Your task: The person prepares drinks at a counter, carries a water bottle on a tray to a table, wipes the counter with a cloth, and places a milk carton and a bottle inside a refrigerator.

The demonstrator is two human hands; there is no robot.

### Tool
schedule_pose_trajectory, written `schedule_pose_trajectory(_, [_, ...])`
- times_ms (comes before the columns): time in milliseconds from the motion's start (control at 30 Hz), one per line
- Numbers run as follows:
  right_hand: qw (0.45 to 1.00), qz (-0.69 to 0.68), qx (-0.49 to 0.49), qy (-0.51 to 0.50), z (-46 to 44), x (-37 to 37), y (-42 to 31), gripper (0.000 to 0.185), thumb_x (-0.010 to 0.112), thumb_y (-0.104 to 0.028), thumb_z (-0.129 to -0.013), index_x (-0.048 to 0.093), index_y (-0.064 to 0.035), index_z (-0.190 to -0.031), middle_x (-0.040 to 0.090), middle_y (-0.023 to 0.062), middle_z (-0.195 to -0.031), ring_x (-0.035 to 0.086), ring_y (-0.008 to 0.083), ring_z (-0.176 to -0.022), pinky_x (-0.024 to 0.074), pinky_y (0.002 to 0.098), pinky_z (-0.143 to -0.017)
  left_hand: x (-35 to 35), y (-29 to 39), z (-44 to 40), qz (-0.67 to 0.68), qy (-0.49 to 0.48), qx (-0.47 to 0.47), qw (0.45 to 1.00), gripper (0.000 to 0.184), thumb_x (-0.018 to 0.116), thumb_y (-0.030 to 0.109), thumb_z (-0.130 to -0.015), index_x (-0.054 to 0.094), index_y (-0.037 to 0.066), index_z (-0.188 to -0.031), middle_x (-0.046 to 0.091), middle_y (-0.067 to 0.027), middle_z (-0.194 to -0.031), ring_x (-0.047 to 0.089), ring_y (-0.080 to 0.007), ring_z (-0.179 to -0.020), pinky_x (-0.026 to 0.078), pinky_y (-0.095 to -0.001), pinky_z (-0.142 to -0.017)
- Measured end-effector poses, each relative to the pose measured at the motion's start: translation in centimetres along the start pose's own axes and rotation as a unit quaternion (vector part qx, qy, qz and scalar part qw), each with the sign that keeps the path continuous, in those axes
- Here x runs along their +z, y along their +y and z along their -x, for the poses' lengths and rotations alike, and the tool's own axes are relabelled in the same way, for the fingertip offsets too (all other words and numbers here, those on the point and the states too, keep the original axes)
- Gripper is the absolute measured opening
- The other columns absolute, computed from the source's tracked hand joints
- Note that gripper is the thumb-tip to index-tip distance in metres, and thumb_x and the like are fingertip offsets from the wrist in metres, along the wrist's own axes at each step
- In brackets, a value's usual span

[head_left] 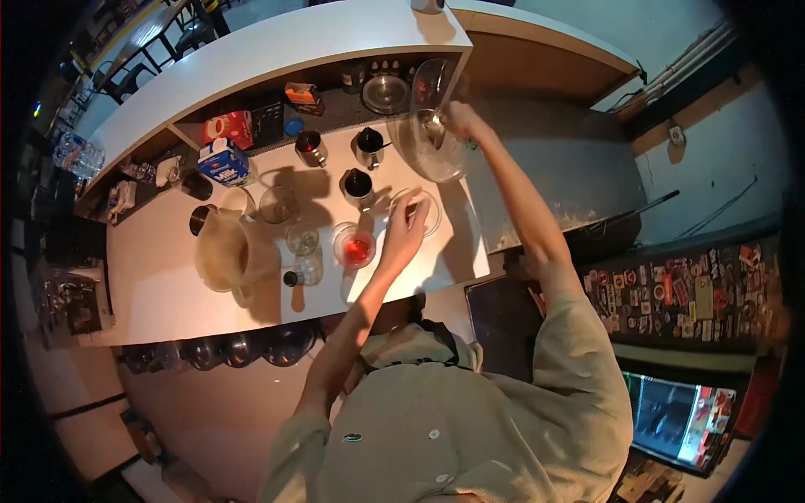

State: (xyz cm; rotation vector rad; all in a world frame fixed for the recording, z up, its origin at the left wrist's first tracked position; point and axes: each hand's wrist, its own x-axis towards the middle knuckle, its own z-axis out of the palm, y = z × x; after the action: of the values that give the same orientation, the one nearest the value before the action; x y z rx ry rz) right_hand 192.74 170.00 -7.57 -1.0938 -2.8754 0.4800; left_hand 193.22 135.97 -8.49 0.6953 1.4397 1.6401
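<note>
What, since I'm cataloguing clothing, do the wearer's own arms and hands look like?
The left hand and right hand are gloveless, the right one blurred. Both forearms are bare, with no watch visible, below the loose, short khaki sleeves of a buttoned shirt.

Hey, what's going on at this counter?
Someone in a khaki shirt works at a white counter. Their blurred right hand appears to hold a shiny metal scoop in a large clear container. Their left hand is at a clear round vessel; its grip is unclear. A clear glass of red liquid stands nearby.
</note>
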Motion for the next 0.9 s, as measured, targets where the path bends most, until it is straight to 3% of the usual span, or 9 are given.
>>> schedule_pose_trajectory(33, [0.999, 0.013, -0.02, -0.022, -3.3, 2.6, 2.9, 0.032, 0.067, -0.022, -0.085, 0.069, 0.0013, -0.107, 0.068, 0.0285, -0.105, 0.066, 0.0437, -0.102, 0.0542, 0.0488, -0.085, 1.9, -0.5, -2.4, 0.055, 0.001, -0.044, 0.997, 0.074, 0.061, 0.045, -0.098, 0.029, 0.007, -0.154, 0.052, -0.0196, -0.137, 0.062, -0.0231, -0.106, 0.053, -0.0332, -0.085])
schedule_pose_trajectory(133, [0.986, 0.105, -0.073, -0.108, -4.7, 2.8, 3.5, 0.036, 0.07, -0.03, -0.086, 0.07, 0.0035, -0.099, 0.071, 0.0244, -0.086, 0.072, 0.034, -0.075, 0.0561, 0.0451, -0.064, 6.1, -0.4, -7.1, 0.028, 0.009, -0.105, 0.994, 0.087, 0.059, 0.046, -0.099, 0.01, 0.005, -0.158, 0.035, -0.0243, -0.151, 0.05, -0.0353, -0.131, 0.053, -0.0408, -0.098])
schedule_pose_trajectory(167, [0.983, 0.105, -0.07, -0.133, -4.7, 2.4, 3.1, 0.037, 0.071, -0.031, -0.087, 0.07, 0.0044, -0.098, 0.071, 0.0232, -0.082, 0.071, 0.0316, -0.068, 0.0555, 0.0434, -0.058, 6.9, -1.6, -8.4, 0.043, 0.001, -0.081, 0.996, 0.1, 0.06, 0.049, -0.097, -0.005, 0.005, -0.159, 0.03, -0.0253, -0.154, 0.043, -0.0358, -0.137, 0.053, -0.0422, -0.099])
schedule_pose_trajectory(233, [0.982, 0.064, -0.052, -0.167, -5.7, 2.9, 3.3, 0.038, 0.071, -0.031, -0.087, 0.069, 0.0059, -0.094, 0.071, 0.0209, -0.077, 0.068, 0.0286, -0.058, 0.0526, 0.0399, -0.05, 8.7, -3.9, -10.2, 0.003, 0.042, -0.032, 0.999, 0.101, 0.059, 0.049, -0.098, -0.01, 0.007, -0.158, 0.026, -0.0245, -0.156, 0.043, -0.0346, -0.138, 0.053, -0.0424, -0.099])
schedule_pose_trajectory(333, [0.985, 0.042, -0.011, -0.169, -7.6, 4.1, 3.1, 0.03, 0.073, -0.017, -0.084, 0.066, 0.0071, -0.101, 0.071, 0.0211, -0.079, 0.071, 0.0302, -0.062, 0.0542, 0.0421, -0.05, 9.8, -6.2, -11.3, -0.054, 0.091, 0.022, 0.994, 0.101, 0.057, 0.044, -0.1, -0.02, 0.012, -0.157, 0.02, -0.0231, -0.159, 0.043, -0.0313, -0.138, 0.053, -0.042, -0.099])
schedule_pose_trajectory(533, [0.982, 0.056, -0.037, -0.177, -7.9, 2.5, 1.8, 0.028, 0.066, 0.001, -0.083, 0.062, 0.0033, -0.111, 0.071, 0.0217, -0.099, 0.074, 0.0304, -0.079, 0.058, 0.0462, -0.056, 11.3, -2.7, -9.0, 0.065, 0.082, 0.026, 0.994, 0.092, 0.052, 0.031, -0.104, -0.02, 0.005, -0.155, 0.008, -0.0315, -0.162, 0.047, -0.0385, -0.135, 0.054, -0.042, -0.098])
schedule_pose_trajectory(600, [0.985, 0.094, -0.092, -0.108, -7.9, 2.5, 1.8, 0.026, 0.063, -0.001, -0.085, 0.063, 0.0001, -0.112, 0.07, 0.0215, -0.105, 0.074, 0.031, -0.086, 0.0586, 0.0471, -0.062, 10.9, -3.9, -9.7, 0.056, 0.075, 0.02, 0.995, 0.092, 0.051, 0.03, -0.104, -0.024, 0.01, -0.154, 0.004, -0.0287, -0.163, 0.051, -0.0367, -0.132, 0.059, -0.0402, -0.091])
schedule_pose_trajectory(700, [0.978, 0.136, -0.149, 0.046, -5.9, 1.4, 0.9, 0.026, 0.058, -0.015, -0.09, 0.066, -0.0084, -0.113, 0.069, 0.0204, -0.104, 0.071, 0.0354, -0.094, 0.0572, 0.0469, -0.076, 11.0, -4.9, -10.1, 0.025, 0.097, 0.024, 0.995, 0.093, 0.052, 0.03, -0.104, -0.024, 0.009, -0.154, 0.007, -0.0253, -0.163, 0.048, -0.0369, -0.133, 0.057, -0.0419, -0.097])
schedule_pose_trajectory(900, [0.969, 0.124, -0.171, 0.129, -5.3, 1.6, 1.6, 0.022, 0.058, -0.009, -0.085, 0.067, -0.0087, -0.105, 0.071, 0.0199, -0.097, 0.071, 0.0381, -0.086, 0.0572, 0.0488, -0.071, 10.7, -5.4, -10.1, 0.06, 0.08, 0.029, 0.995, 0.093, 0.052, 0.031, -0.105, -0.024, 0.008, -0.154, 0.01, -0.0227, -0.163, 0.046, -0.0345, -0.134, 0.055, -0.0444, -0.098])
